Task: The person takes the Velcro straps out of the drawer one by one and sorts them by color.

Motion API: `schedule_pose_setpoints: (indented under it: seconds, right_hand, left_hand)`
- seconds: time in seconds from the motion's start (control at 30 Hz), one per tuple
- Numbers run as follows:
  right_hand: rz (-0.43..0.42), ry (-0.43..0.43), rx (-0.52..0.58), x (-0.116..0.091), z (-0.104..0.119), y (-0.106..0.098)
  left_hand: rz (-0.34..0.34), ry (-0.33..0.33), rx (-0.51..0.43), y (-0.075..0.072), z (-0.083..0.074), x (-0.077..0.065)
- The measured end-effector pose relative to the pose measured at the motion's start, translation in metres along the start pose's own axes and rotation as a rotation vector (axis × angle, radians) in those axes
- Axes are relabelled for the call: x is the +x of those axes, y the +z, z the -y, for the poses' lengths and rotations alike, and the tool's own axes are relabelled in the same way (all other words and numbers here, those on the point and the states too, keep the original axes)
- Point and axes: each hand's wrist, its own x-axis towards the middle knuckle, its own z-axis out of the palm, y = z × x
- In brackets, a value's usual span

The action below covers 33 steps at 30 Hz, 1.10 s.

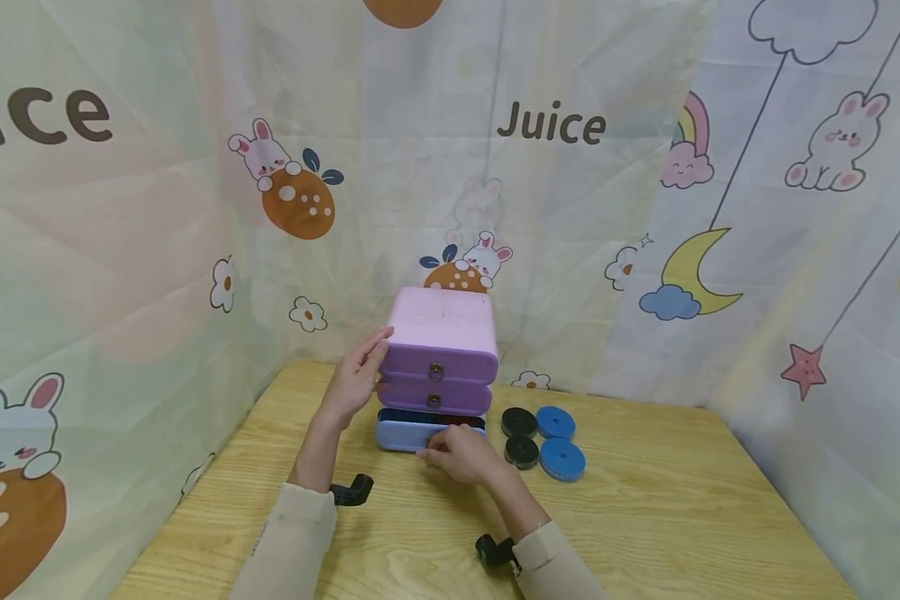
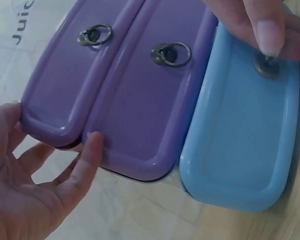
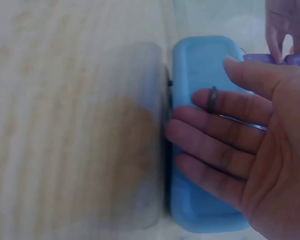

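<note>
A small drawer cabinet [image 1: 442, 315] with a pink top stands at the back of the table. Its two purple drawers [image 1: 405, 364] sit above a light blue drawer [image 1: 399, 435], which is pulled partly out and shows dark contents. My right hand [image 1: 461, 454] is at the front of the blue drawer. Its index finger goes through the metal ring pull [image 3: 213, 100], the other fingers lying along the drawer front. My left hand [image 1: 354, 379] rests at the cabinet's left side, fingertips touching the ends of the purple drawers.
Right of the cabinet lie two black discs [image 1: 520, 422] and two blue discs [image 1: 562, 458], each with a small centre hole. The wooden table [image 1: 645, 517] meets a printed cloth backdrop [image 1: 390, 167] behind and at both sides.
</note>
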Motion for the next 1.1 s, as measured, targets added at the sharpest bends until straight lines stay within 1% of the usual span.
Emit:
schedule_pose_setpoints:
  seconds: [0.1,0.27,0.37,0.5,0.57,0.7,0.8,0.97,1.1]
  right_hand:
    - [0.05,-0.005,0.005,-0.002,0.004,-0.004]
    - [0.153,-0.001,-0.007,-0.005,0.011,-0.011]
    - [0.195,-0.024,-0.022,-0.007,0.015,-0.014]
    - [0.2,-0.052,-0.065,-0.008,0.018,-0.017]
    - [0.194,-0.055,-0.076,-0.008,0.019,-0.017]
    - [0.188,-0.052,-0.083,-0.009,0.019,-0.017]
    - [0.187,-0.051,-0.09,-0.009,0.019,-0.017]
    - [0.205,-0.041,-0.107,-0.009,0.022,-0.02]
    - [0.218,-0.032,-0.122,-0.011,0.025,-0.022]
  left_hand:
    - [-0.023,0.019,0.025,0.0,0.004,0.002]
    - [-0.08,0.088,0.087,0.0,0.009,0.004]
    - [-0.106,0.114,0.088,0.0,0.012,0.005]
    - [-0.129,0.125,0.066,0.002,0.015,0.008]
    - [-0.136,0.131,0.036,0.004,0.017,0.009]
    - [-0.137,0.151,-0.062,0.008,0.023,0.01]
    - [-0.14,0.163,-0.097,0.012,0.026,0.011]
    - [-0.135,0.164,-0.079,0.014,0.024,0.012]
    - [-0.135,0.151,-0.068,0.012,0.024,0.012]
